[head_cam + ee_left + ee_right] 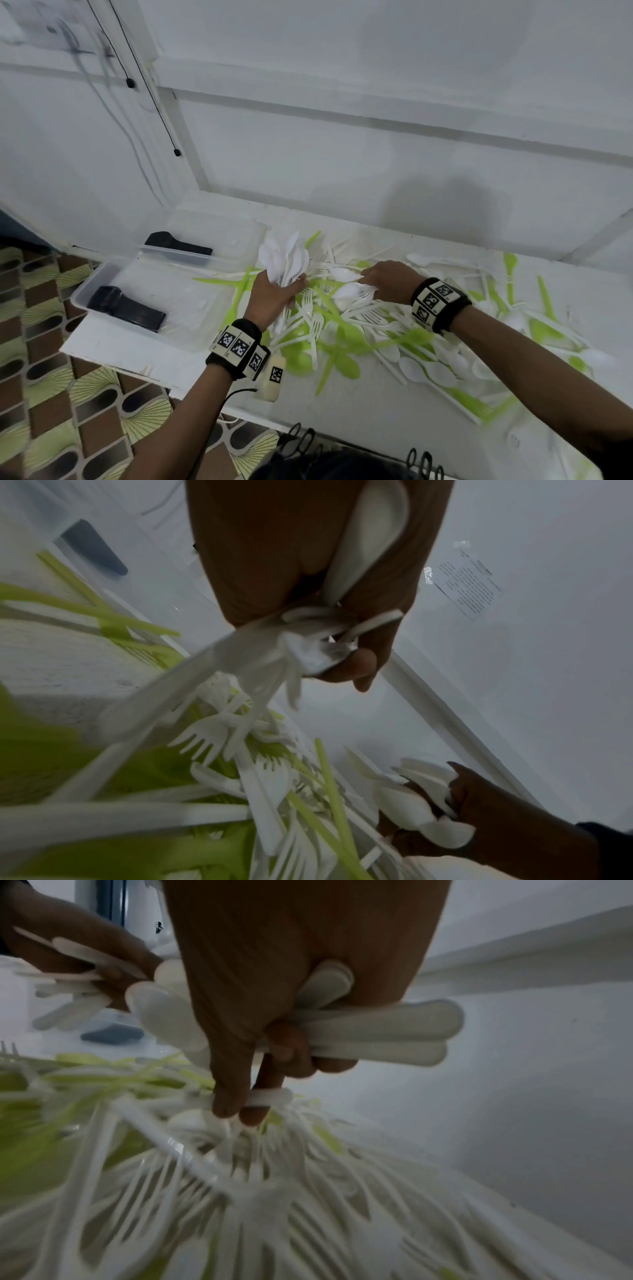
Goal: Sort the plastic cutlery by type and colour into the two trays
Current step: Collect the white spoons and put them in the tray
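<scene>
The left hand (274, 294) squeezes a bunch of white spoons (286, 258) (bowls up); the right hand (387, 281) grips more spoons (377, 1031) over the pile (359, 329).

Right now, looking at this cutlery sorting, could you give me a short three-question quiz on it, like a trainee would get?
1. True or false: the left hand grips a bunch of white spoons.
2. What colour is the cutlery already in the two trays? A) green B) black C) white
3. Fill in: the right hand holds white ____ over the mixed pile.

Key: 1 true; 2 B; 3 spoons.
</scene>
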